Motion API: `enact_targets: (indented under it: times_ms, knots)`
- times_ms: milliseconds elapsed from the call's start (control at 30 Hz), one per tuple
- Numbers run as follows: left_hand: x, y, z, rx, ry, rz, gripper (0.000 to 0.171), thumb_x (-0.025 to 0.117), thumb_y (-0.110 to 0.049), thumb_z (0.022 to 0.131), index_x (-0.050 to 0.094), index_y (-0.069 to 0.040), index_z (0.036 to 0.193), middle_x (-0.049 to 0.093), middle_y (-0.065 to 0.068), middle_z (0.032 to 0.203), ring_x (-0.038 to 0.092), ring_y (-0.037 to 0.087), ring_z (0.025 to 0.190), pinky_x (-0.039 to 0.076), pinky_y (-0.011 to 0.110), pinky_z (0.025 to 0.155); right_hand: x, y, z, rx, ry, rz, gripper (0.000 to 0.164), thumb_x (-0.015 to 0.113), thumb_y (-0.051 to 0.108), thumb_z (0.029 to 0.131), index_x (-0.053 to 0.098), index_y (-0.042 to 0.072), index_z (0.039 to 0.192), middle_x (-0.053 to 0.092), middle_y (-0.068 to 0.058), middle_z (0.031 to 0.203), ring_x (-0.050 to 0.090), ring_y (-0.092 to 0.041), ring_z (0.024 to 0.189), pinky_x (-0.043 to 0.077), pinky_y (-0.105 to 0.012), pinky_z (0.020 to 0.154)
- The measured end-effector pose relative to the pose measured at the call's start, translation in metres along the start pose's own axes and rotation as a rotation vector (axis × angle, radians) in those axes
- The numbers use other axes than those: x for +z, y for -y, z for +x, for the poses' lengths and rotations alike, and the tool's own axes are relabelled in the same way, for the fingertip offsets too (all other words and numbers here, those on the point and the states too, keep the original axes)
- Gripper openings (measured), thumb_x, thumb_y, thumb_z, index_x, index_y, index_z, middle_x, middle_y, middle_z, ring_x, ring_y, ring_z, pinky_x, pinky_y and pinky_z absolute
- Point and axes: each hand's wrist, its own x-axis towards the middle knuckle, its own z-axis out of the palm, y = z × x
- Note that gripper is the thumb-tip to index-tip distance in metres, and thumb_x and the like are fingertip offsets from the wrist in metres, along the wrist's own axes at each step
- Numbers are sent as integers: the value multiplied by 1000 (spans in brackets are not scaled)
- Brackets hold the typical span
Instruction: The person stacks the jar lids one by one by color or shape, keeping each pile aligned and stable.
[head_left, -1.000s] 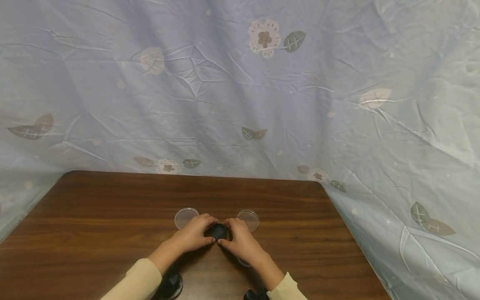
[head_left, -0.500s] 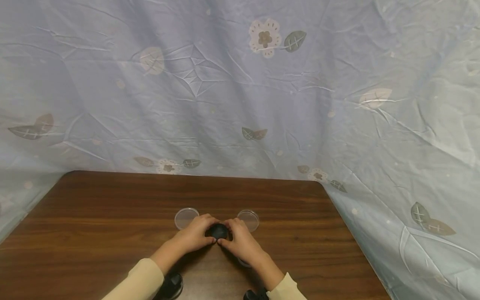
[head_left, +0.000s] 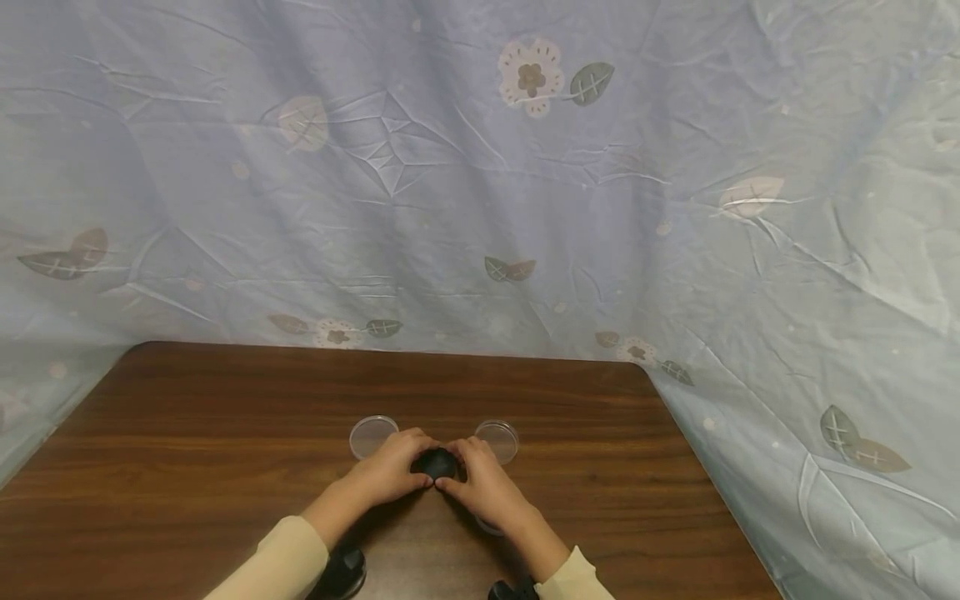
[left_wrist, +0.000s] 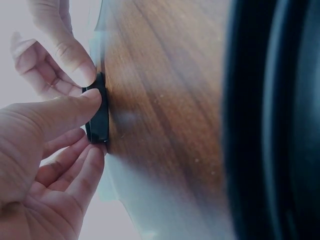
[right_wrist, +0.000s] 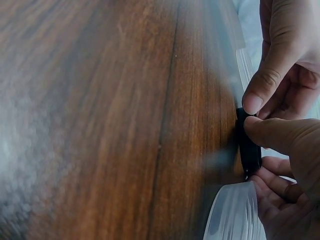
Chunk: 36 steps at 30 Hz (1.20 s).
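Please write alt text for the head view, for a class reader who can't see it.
A person's left hand and right hand hold a black disc between them at a brown table. Two clear dishes lie just beyond the hands, and pale floral fabric hangs behind.

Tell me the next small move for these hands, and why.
Perhaps lift the black disc straight up a little: left hand and right hand grip it from opposite sides, and sliding it could bump a clear dish near the right hand.
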Motion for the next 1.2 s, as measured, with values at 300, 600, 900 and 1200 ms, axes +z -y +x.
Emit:
enact_targets:
  times_ms: [300,600,900,1200]
  knots:
    - [-5,-1,-2,-16,18,-7,44,85,-5,83,70,8,122,72,19,115,69,34,107,59,50,93,0,1,1,-10,6,10,49,78,29,96,62,2,134,64,-11,127,59,-25,115,53,-44,102]
    - [-15,-4,-6,-50,12,-27,45,87,-6,82,71,6,123,72,17,118,70,33,108,61,48,91,-4,5,1,-38,4,34,50,77,31,96,61,5,136,63,-9,129,61,-26,119,56,-38,102]
    - [-20,-5,-13,-3,-35,0,47,88,-7,80,72,5,122,73,15,115,71,31,106,62,44,90,-6,7,-1,-93,-7,42,50,78,32,96,61,6,135,64,-8,129,63,-25,120,56,-38,106]
    - [-29,-13,-26,10,-53,-22,47,89,-9,81,71,4,122,73,13,114,72,30,104,64,38,87,-8,14,-7,-135,1,53,52,77,38,96,61,9,135,64,-4,128,62,-22,120,56,-35,106]
